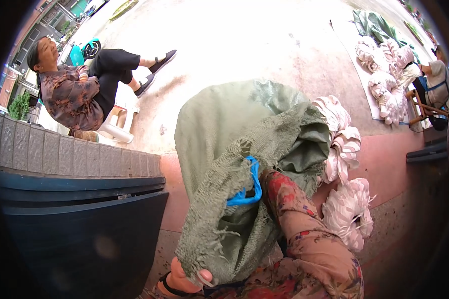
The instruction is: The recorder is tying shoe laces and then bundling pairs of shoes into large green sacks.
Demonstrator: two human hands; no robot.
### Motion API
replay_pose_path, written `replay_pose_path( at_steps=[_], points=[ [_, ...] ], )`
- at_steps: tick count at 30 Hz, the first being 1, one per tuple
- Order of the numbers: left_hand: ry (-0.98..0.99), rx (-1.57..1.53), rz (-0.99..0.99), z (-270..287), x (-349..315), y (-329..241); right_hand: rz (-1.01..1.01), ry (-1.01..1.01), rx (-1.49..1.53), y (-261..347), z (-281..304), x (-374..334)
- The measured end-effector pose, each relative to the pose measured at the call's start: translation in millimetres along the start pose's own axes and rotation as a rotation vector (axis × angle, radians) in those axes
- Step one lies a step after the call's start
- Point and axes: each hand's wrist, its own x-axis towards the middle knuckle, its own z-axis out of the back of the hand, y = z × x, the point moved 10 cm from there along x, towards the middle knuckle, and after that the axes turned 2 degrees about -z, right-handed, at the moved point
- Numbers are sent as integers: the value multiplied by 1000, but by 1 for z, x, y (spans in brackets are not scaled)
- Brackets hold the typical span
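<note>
A large green woven sack (219, 114) stands in front of me, its mouth frayed and folded toward me. At the lower edge my left hand (185, 279) is closed on the sack's ragged rim, with a dark band beside it. A floral sleeve covers my right arm, which reaches up into the folds of the sack; my right hand is hidden there. A bright blue plastic cord (256, 187) hangs in a loop on the sack's frayed cloth, left of my sleeve. Pale pink-white bundles of strips (341, 144) lie against the sack's right side, and another bundle (349, 214) sits nearer me.
At the left, a person (75, 94) sits on a pale plastic stool (119, 124) behind a low tiled wall (75, 152). A dark door panel (85, 239) stands nearer. More bundles (386, 92) and a green sheet (376, 25) lie far right, near another seated person (436, 82).
</note>
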Motion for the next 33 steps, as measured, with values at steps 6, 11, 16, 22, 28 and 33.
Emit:
replay_pose_path(
  at_steps=[6,11,16,22,28,33],
  points=[
    [-26,-394,214,0,-32,18,115,-10,42,42,2,-75],
    [-116,201,87,26,-52,6,196,-6,57,57,47,-34],
    [-493,-151,201,60,-51,66,271,-9,70,126,80,-12],
    [-464,-349,161,91,-24,117,-415,61,355,210,211,-15],
    [-373,-257,249,99,-19,150,-310,-129,-29,325,386,-111],
    [-366,-177,109,79,-15,144,-468,-330,-116,325,472,-224]
  ],
)
